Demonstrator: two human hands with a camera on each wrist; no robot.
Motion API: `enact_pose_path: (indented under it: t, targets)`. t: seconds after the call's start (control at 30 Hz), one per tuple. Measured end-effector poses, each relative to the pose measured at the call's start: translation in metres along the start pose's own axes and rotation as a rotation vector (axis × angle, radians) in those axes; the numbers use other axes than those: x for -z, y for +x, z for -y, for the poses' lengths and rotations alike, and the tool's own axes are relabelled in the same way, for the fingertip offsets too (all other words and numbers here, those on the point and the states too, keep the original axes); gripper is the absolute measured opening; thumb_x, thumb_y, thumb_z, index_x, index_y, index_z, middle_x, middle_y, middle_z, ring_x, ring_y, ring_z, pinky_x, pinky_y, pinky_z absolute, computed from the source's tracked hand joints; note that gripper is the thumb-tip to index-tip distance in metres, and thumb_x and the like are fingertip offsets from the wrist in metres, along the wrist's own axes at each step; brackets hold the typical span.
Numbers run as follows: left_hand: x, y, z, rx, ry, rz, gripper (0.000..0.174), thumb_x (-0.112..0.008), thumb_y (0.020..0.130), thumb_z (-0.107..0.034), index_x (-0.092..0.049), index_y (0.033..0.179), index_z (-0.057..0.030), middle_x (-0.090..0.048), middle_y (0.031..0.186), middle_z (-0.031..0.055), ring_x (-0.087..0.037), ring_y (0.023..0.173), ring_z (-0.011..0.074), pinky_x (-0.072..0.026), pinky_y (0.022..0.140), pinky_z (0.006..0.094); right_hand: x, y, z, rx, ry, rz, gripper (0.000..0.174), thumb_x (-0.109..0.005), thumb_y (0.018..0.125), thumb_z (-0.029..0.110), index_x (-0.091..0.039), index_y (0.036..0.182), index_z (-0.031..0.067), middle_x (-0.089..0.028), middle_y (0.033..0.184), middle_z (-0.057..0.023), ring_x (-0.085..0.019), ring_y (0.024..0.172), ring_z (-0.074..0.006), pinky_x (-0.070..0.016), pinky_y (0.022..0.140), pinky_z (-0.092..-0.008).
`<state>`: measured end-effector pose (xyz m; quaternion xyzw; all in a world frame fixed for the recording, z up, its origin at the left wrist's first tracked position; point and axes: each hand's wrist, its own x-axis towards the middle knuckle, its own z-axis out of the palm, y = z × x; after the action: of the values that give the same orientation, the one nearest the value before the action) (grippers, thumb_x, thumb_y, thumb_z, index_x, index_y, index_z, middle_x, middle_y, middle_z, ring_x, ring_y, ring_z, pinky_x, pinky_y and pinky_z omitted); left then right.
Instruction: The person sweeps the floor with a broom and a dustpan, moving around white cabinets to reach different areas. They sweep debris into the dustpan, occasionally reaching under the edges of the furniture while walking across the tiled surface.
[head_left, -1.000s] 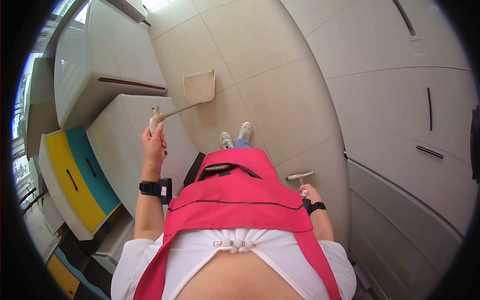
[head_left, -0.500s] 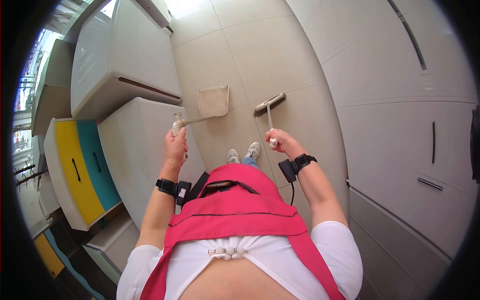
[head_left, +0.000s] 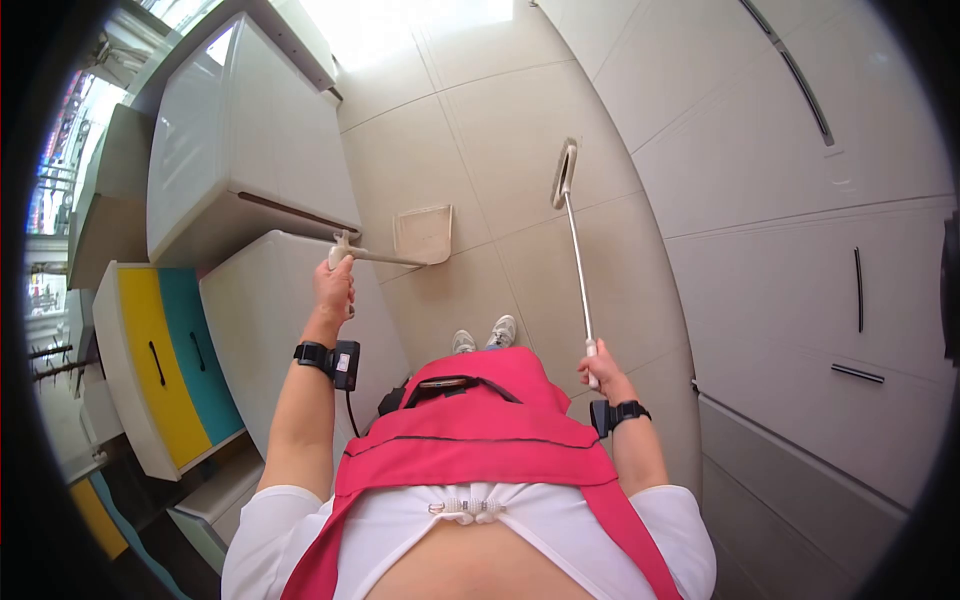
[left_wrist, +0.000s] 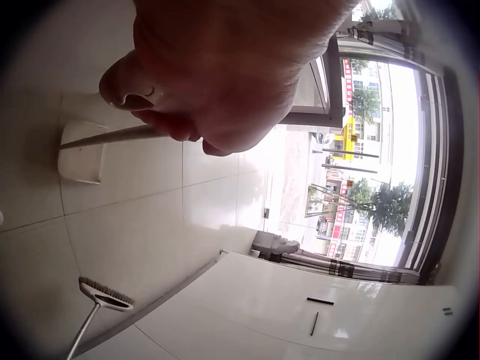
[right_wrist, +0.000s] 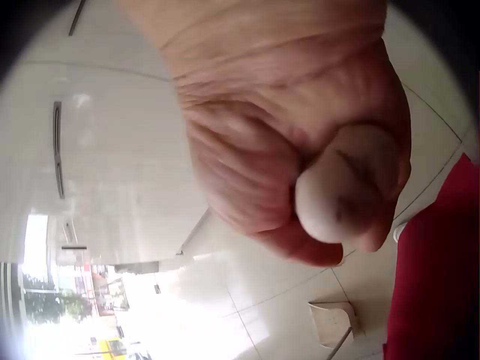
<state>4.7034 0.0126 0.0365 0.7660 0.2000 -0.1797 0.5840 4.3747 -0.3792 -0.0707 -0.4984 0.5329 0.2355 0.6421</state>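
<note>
My left hand (head_left: 335, 283) grips the top of a long handle whose beige dustpan (head_left: 423, 234) rests on the tiled floor ahead of my feet. In the left wrist view the dustpan (left_wrist: 79, 153) sits at the left, its handle running up under my left hand (left_wrist: 217, 82). My right hand (head_left: 600, 372) grips the end of a thin white pole; its broom (head_left: 565, 172) head reaches far forward on the floor, beyond the dustpan. The right wrist view shows my right hand (right_wrist: 300, 150) curled round the pole's rounded end, with the dustpan (right_wrist: 334, 322) low in the frame.
White cabinets (head_left: 240, 150) and a yellow and teal drawer unit (head_left: 160, 350) line the left. A wall of white cupboard doors (head_left: 820, 250) with dark handles runs along the right. Bright light falls on the floor tiles (head_left: 500, 120) ahead. A window (left_wrist: 382, 150) shows a street.
The right hand dropped back to my hip and the broom head swung from beside the dustpan to far ahead on the floor. The left hand and dustpan shifted only slightly.
</note>
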Motion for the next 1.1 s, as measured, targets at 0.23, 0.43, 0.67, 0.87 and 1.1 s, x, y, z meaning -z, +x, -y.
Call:
enact_pose_path:
  t: [0.23, 0.43, 0.67, 0.87, 1.1]
  targets:
    - [0.009, 0.002, 0.007, 0.016, -0.003, 0.047, 0.017, -0.057, 0.088, -0.023, -0.049, 0.080, -0.0102, -0.041, 0.053, -0.0031, -0.035, 0.036, 0.0059, -0.0299, 0.031, 0.0223, 0.071, -0.117, -0.106, -0.061, 0.610, -0.075, 0.041, -0.055, 0.070, -0.003, -0.039, 0.106, 0.0074, -0.048, 0.074, -0.0069, -0.047, 0.043, -0.0136, -0.0399, 0.036, -0.0245]
    - [0.001, -0.003, -0.004, 0.019, 0.077, 0.044, 0.017, -0.054, 0.089, -0.022, -0.048, 0.080, -0.0086, -0.042, 0.054, -0.0024, -0.036, 0.036, 0.0066, -0.0309, 0.032, 0.0229, 0.120, -0.081, -0.226, -0.285, 0.633, -0.284, 0.014, -0.055, 0.067, 0.000, -0.047, 0.077, 0.0054, -0.046, 0.058, -0.0042, -0.046, 0.039, -0.0164, -0.0356, 0.035, -0.0288]
    - [-0.002, -0.008, -0.011, 0.054, 0.143, -0.014, 0.014, -0.054, 0.086, -0.020, -0.049, 0.081, -0.0084, -0.042, 0.054, -0.0023, -0.036, 0.036, 0.0072, -0.0305, 0.032, 0.0230, 0.183, -0.040, -0.200, -0.051, 0.276, -0.433, 0.014, -0.057, 0.066, 0.006, -0.045, 0.058, 0.0091, -0.047, 0.052, -0.0057, -0.046, 0.038, -0.0179, -0.0356, 0.036, -0.0302]
    - [0.000, -0.003, -0.014, 0.069, 0.214, -0.107, 0.015, -0.055, 0.085, -0.020, -0.049, 0.079, -0.0083, -0.042, 0.053, -0.0019, -0.037, 0.035, 0.0078, -0.0306, 0.030, 0.0238, 0.225, 0.067, -0.123, -0.198, 0.479, -0.346, 0.008, -0.058, 0.074, 0.012, -0.057, 0.071, 0.0050, -0.055, 0.058, -0.0070, -0.051, 0.048, -0.0154, -0.0419, 0.044, -0.0293]
    - [-0.010, -0.001, -0.020, 0.105, 0.281, -0.227, 0.012, -0.055, 0.084, -0.016, -0.052, 0.078, -0.0063, -0.044, 0.052, -0.0022, -0.041, 0.035, 0.0072, -0.0335, 0.031, 0.0234, 0.119, 0.169, 0.152, -0.207, 0.137, -0.070, 0.014, -0.055, 0.071, 0.015, -0.045, 0.062, 0.0115, -0.041, 0.051, -0.0022, -0.039, 0.039, -0.0167, -0.0308, 0.036, -0.0314]
